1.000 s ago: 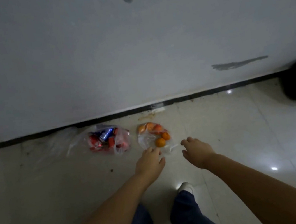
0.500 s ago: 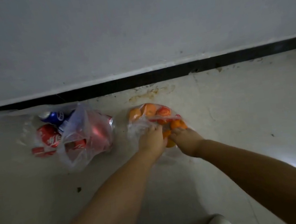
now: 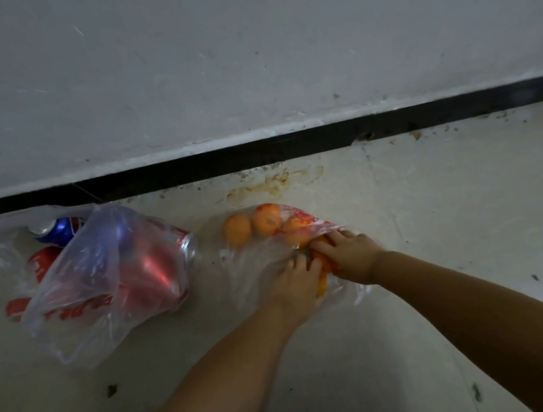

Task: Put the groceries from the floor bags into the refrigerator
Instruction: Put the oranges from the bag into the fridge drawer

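At centre frame, the left hand (image 3: 295, 280) and right hand (image 3: 351, 256) both grip oranges inside the clear plastic bag of oranges (image 3: 256, 256) (lying on the pale floor tiles (image 3: 452, 202)).

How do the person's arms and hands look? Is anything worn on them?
Both forearms are bare, with no sleeves in view. The left hand and the right hand wear no gloves. No watch, bracelet or ring is visible in this dim picture.
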Tool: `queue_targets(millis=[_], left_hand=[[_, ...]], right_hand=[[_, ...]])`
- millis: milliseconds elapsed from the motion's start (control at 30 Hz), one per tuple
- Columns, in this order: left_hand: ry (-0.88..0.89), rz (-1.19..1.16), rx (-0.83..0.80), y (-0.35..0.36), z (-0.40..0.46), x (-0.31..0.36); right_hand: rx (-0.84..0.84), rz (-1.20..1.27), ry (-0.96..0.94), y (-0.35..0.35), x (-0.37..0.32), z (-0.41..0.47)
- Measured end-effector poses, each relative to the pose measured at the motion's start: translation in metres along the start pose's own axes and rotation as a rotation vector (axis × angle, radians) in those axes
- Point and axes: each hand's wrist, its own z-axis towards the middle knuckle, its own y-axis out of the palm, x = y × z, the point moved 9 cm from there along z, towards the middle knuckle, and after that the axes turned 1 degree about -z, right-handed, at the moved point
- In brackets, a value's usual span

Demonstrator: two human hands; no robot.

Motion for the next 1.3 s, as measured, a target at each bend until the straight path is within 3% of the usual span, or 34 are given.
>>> queue_targets(millis=[233,367,533,767,1067,1300], left_hand=[[-0.061,-0.136,-0.076,0.005,0.002,-0.005],[-0.182,-0.303,-0.163,-0.03,-0.04,-0.003],[-0.218,-0.322,-0.264,-0.1,-0.124,0.022],[-0.187,-0.195,-0.246,-0.254,-0.208,0.052],[-0.095,-0.131,-0.073,-0.478,-0.27,0.126],[0.199,0.038,0.051,-0.611,-0.292,0.223]], right_hand=[[0.004,-0.165,0.061,-0.008,-0.001,-0.006],[-0.018,0.087,0.212,-0.036,-0.016,-0.064],[-0.101,0.323,0.298,-0.083,-0.057,-0.149],[-0.104,0.397,0.331,-0.214,-0.081,-0.252],[0.153,0.491,0.425,-0.428,-0.055,-0.39],[0.369,0.543,0.679,-0.523,-0.029,-0.512]])
